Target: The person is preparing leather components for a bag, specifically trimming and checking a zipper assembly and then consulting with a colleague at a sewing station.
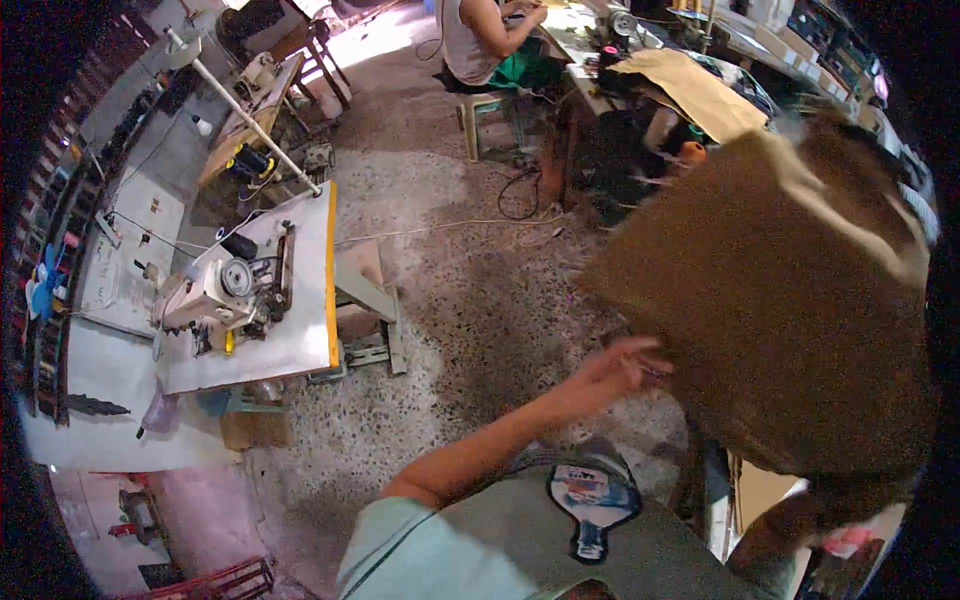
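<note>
A large brown piece of fabric or sheet material [760,310] fills the right side, with a lighter folded upper edge. My left hand [625,370] is at its lower left edge, blurred, fingers loosely bent and apart; whether they touch it is unclear. My right forearm rises from the lower right behind the brown piece, which hides my right hand.
A white sewing machine [215,300] stands on a yellow-edged table [300,350] at left. A seated person [485,45] works at a cluttered bench behind, beside a stool [478,110] and tan sheet [690,85]. A cable [420,230] crosses the speckled floor [470,290].
</note>
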Demonstrator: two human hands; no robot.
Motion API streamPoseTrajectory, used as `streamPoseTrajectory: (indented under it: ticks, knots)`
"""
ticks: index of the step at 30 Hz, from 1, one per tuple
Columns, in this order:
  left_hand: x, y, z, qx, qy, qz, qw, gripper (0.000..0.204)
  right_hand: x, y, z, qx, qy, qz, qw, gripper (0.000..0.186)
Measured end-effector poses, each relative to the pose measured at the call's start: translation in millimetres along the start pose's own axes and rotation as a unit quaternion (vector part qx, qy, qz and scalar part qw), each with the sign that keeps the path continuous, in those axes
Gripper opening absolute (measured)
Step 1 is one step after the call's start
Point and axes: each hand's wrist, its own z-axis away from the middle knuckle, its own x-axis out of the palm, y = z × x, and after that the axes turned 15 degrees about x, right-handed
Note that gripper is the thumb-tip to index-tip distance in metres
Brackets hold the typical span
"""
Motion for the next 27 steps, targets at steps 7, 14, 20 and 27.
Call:
streamPoseTrajectory:
  ticks: [7, 14, 20, 27]
  knots:
    - [-110.8, 83.9, 46.5, -0.039, 0.341, -0.260, 0.903, 0.042, 181.3, -127.6, -110.3, -0.001, -0.096, -0.147, 0.985, 0.036]
    - [-198.3, 143.8, -17.6, 0.091, 0.355, -0.401, 0.840, 0.033, 402.8, -280.5, -118.8, -0.082, -0.183, -0.298, 0.934, 0.013]
    - [-284.2, 189.3, -135.3, 0.062, 0.336, -0.469, 0.814, 0.046, 486.4, -292.0, -188.6, -0.113, -0.240, -0.192, 0.945, 0.012]
    - [-417.8, 177.5, -223.3, -0.067, 0.346, -0.585, 0.730, 0.075, 580.5, -310.5, -272.5, -0.179, -0.301, -0.164, 0.922, 0.014]
